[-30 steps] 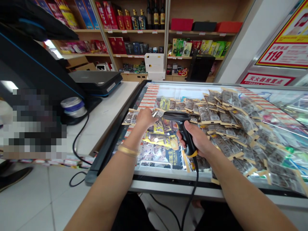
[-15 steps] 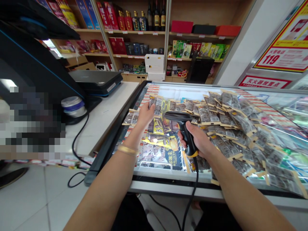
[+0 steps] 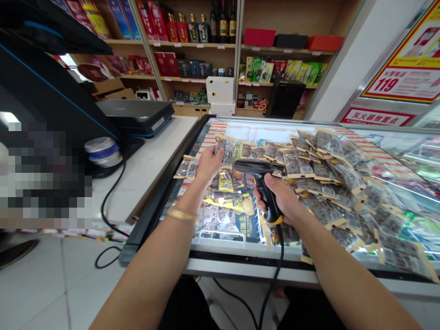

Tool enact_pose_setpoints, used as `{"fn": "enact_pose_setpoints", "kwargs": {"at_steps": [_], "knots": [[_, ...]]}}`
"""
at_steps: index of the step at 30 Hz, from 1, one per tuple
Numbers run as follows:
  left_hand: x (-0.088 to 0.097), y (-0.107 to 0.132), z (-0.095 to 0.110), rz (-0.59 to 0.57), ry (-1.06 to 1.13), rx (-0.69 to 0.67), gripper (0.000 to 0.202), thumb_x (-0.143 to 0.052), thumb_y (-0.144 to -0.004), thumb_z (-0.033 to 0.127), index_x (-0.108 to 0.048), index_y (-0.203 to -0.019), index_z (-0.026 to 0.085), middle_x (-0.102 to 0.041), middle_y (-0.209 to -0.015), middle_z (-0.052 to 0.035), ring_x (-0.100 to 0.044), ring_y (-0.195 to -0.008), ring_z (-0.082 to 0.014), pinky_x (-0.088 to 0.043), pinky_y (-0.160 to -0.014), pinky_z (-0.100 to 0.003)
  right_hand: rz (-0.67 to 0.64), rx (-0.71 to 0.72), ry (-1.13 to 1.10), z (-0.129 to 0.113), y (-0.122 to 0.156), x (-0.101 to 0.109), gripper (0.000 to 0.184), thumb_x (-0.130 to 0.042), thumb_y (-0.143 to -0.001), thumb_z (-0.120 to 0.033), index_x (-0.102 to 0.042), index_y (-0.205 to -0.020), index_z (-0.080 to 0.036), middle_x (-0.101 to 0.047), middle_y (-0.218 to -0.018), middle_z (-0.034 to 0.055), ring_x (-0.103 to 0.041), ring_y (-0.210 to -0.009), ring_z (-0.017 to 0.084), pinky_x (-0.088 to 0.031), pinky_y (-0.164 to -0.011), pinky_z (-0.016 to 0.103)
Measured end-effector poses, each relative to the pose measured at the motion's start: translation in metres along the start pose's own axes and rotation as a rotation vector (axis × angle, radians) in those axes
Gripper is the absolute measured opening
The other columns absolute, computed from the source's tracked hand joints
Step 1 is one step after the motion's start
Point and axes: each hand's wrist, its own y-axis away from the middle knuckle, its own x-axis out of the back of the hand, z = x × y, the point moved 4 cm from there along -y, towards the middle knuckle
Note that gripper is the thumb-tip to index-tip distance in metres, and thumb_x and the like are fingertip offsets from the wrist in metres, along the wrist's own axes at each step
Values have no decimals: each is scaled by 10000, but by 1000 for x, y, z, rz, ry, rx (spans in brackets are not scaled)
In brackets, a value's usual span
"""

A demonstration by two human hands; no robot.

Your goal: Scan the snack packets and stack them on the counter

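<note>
My left grip (image 3: 207,163) pinches a snack packet (image 3: 225,149) at its 1 o'clock. My right grip (image 3: 283,201) wraps the scanner (image 3: 260,176), its nose just apart from the packet. The packet pile (image 3: 326,183) crowds 3 o'clock. Past the freezer frame (image 3: 164,189), the counter (image 3: 151,160) gives room at 9 o'clock.

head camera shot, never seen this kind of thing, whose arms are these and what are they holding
One picture, from a camera worn on a person's head, looking forward and down, so both arms are the wearer's own. The left hand holds up a small packet. The right hand grips a black corded barcode scanner, its head near that packet. Below them is a glass-topped case with many similar snack packets heaped on it. To the left stands a white counter with a dark till screen.
</note>
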Motion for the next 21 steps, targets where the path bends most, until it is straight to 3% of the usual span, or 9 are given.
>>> {"fn": "enact_pose_setpoints", "kwargs": {"at_steps": [5,12,17,21], "knots": [[0,-2,-2,7,66,6,209,-572,-865,349,-639,-778,171,-616,-682,2,-579,-726,-167,-463,-681,-264,-3,-9,-15,4,-1,2,759,-838,-522,-782,-575,-890,-173,-633,-627,-11,-486,-386,78,-385,-362,208],[-3,5,4,-4,167,-13,185,-620,-819,323,-665,-923,178,-706,-857,-20,-648,-854,-189,-515,-780,-287,-21,35,-84,2,-5,4,634,-831,-637,-681,-609,-946,-173,-612,-617,-23,-493,-421,90,-399,-383,212],[-19,8,34,-48,290,-89,435,-646,-792,226,-608,-1222,167,-730,-1125,-78,-698,-984,-206,-548,-925,-346,27,121,-134,-21,11,13,707,-833,-577,-741,-608,-938,-176,-585,-601,-41,-491,-424,88,-400,-386,214],[-51,12,73,-127,296,-123,513,-639,-829,211,-559,-1335,180,-734,-1133,-85,-713,-996,-218,-567,-950,-376,113,216,-168,-37,41,41,738,-834,-560,-772,-623,-934,-171,-590,-628,-35,-481,-434,75,-398,-384,202]]}}
